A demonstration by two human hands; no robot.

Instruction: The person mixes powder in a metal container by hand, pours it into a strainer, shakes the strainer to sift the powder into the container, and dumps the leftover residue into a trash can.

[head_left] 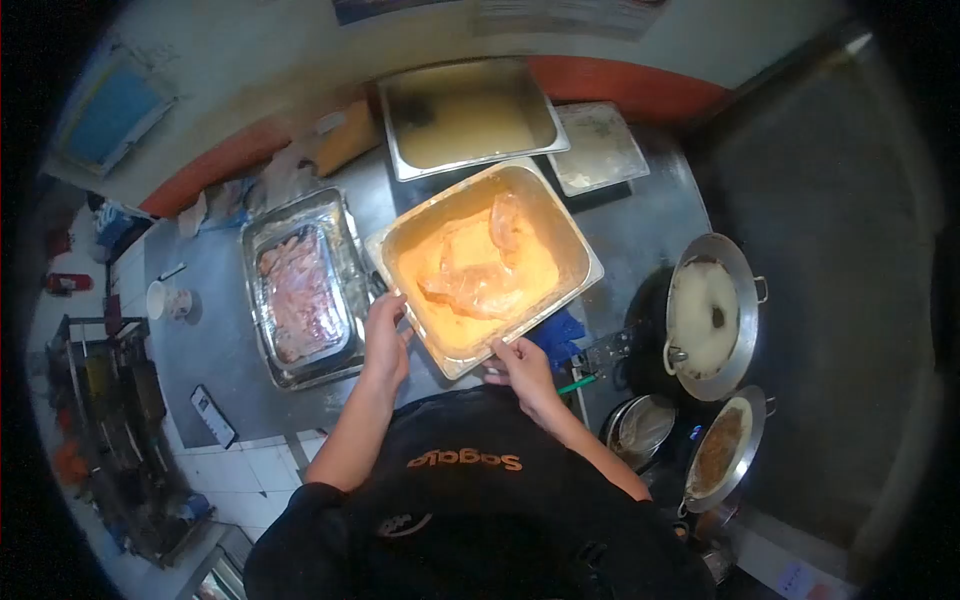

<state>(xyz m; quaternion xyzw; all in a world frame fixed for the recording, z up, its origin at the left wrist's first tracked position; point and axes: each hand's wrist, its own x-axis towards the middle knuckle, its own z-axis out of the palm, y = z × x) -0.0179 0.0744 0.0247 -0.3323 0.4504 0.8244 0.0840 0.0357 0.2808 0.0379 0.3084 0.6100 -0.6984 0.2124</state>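
A deep metal pan (580,240) sits tilted at an angle on the metal table, holding orange powder (440,320) with pale pieces of raw meat (480,288) on it. My left hand (385,335) grips the pan's left front edge, fingers on the outer wall. At the front edge, my right hand (520,368) holds the rim between thumb and fingers. To the left lies a metal tray (262,350) with an inner tray of raw pink meat (298,298).
Behind the pan stands another pan (400,160) of cloudy liquid, beside a flat lidded container (600,148). Two woks (748,340) (745,455) are at the right. A phone (213,416) lies front left, near white cups (157,300). Blue cloth (560,335) shows beside the pan.
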